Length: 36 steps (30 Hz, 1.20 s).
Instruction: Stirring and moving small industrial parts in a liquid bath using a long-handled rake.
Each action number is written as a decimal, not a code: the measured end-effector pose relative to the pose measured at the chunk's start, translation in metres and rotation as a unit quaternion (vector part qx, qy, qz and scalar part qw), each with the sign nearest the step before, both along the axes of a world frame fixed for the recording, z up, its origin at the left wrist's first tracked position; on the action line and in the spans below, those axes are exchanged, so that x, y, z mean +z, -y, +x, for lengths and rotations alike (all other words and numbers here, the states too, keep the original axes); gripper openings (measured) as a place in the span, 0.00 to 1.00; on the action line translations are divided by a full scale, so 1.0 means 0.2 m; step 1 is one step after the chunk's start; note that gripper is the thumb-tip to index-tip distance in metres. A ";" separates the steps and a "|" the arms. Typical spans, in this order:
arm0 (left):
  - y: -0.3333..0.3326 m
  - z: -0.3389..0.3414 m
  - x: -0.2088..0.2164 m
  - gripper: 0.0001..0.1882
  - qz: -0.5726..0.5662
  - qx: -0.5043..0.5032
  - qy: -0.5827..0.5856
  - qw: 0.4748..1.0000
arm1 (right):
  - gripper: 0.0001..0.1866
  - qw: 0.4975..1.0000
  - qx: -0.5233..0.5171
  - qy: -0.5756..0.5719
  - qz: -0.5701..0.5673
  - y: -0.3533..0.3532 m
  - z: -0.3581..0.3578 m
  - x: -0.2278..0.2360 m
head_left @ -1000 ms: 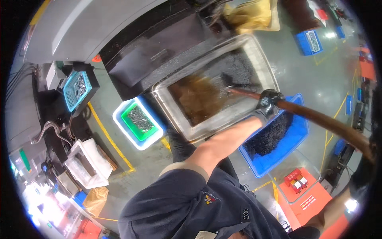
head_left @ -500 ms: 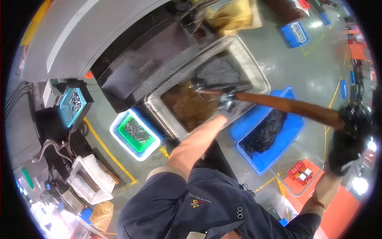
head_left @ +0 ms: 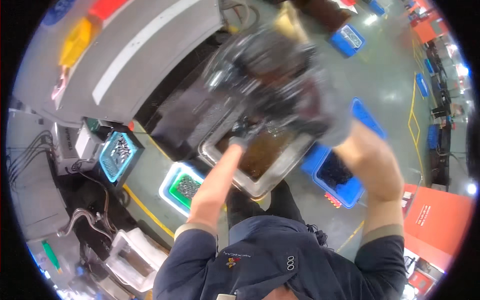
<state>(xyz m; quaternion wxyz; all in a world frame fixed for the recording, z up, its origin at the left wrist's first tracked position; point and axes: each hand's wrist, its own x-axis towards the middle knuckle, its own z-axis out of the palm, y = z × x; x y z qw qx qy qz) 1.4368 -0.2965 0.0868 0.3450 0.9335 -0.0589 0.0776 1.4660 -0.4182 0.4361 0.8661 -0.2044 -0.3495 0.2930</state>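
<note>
My right hand [head_left: 310, 95], in a black glove, is raised close to the camera and badly blurred. It appears closed around the brown wooden handle end of a shovel [head_left: 275, 77]. Lower down, my left hand [head_left: 245, 134], also gloved, is closed at the lower part of the shaft, over the rim of a metal tray [head_left: 260, 189]. Brown, wet-looking liquid [head_left: 262, 157] covers the visible tray bottom. The shovel's blade and the tray's far part are hidden behind my right hand.
Right of the tray stands a blue bin [head_left: 355, 192] with dark material. A white tub [head_left: 165, 187] holding a green basket [head_left: 176, 194] of small metal pieces is at left. A grey machine [head_left: 135, 65] borders the far left; a light-blue basket [head_left: 111, 170] stands beside it.
My right hand has swung from the far right up and inward, in front of the tray, bringing the handle toward upright. My left hand has shifted left; the blade is now out of sight.
</note>
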 end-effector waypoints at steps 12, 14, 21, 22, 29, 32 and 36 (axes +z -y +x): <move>-0.89 -1.50 1.79 0.20 -0.359 0.120 -0.188 0.906 | 0.18 0.803 -0.232 0.499 -0.229 -0.84 -1.06 -0.76; -0.86 -1.74 1.84 0.20 -0.325 0.215 -0.204 0.898 | 0.18 0.817 -0.247 0.481 -0.203 -0.93 -1.28 -0.87; -1.05 -2.22 1.61 0.25 -0.401 0.283 -0.462 0.739 | 0.11 0.792 -0.167 0.526 -0.262 -1.08 -1.78 -1.15; -1.03 -2.22 1.59 0.27 -0.353 0.297 -0.467 0.754 | 0.10 0.778 -0.146 0.537 -0.294 -1.10 -1.81 -1.19; -1.28 -2.59 1.05 0.25 -0.327 0.284 -0.454 0.779 | 0.04 0.840 -0.166 0.459 -0.237 -1.29 -2.05 -1.57; -1.13 -2.39 0.77 0.25 -0.380 0.286 -0.442 0.761 | 0.04 0.806 -0.159 0.453 -0.347 -1.15 -1.90 -1.95; -0.94 -2.18 0.40 0.21 -0.500 0.214 -0.443 0.713 | 0.14 0.605 -0.012 0.538 -0.587 -0.84 -1.73 -2.47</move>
